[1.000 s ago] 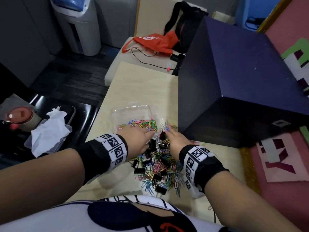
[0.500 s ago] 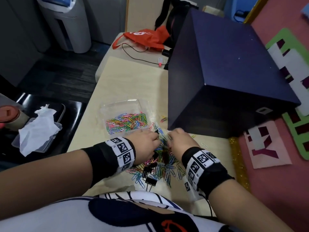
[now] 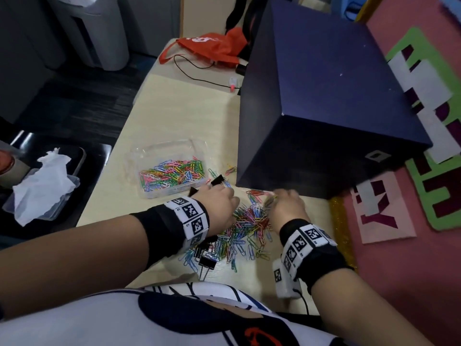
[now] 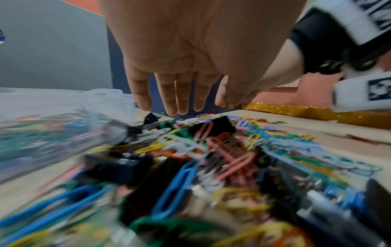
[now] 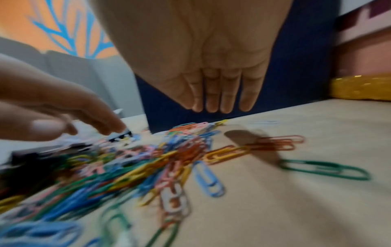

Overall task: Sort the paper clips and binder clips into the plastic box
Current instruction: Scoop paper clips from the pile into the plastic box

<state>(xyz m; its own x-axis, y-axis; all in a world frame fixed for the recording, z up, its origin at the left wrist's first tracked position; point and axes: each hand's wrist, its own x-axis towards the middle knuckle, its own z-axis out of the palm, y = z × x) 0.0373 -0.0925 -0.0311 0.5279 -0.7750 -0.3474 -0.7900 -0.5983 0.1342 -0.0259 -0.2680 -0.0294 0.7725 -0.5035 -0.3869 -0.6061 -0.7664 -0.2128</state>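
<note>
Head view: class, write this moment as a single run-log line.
left hand: open, over pile | right hand: open, over pile | paper clips: heaped on table | plastic box: holds paper clips only | binder clips: unsorted

Place: looks like an office or activity room, not a home kitchen or workshop.
Work surface: pale wood-look table [image 3: 174,116] carrying stationery, a heap of coloured paper clips [image 3: 245,224] and a clear plastic box [image 3: 164,168].
Storage: 1 large dark blue box [image 3: 324,101] on the table.
Wall: pink board [image 3: 399,245] with cut-out paper letters, gold glitter trim [image 3: 340,228] along its edge.
Floor: dark carpet-like covering [image 3: 82,101].
Fixture: grey and white bin-like unit [image 3: 94,33] against the far wall.
Clutter: orange cloth bag [image 3: 212,47] and a black cable [image 3: 197,76] at the table's far end.
</note>
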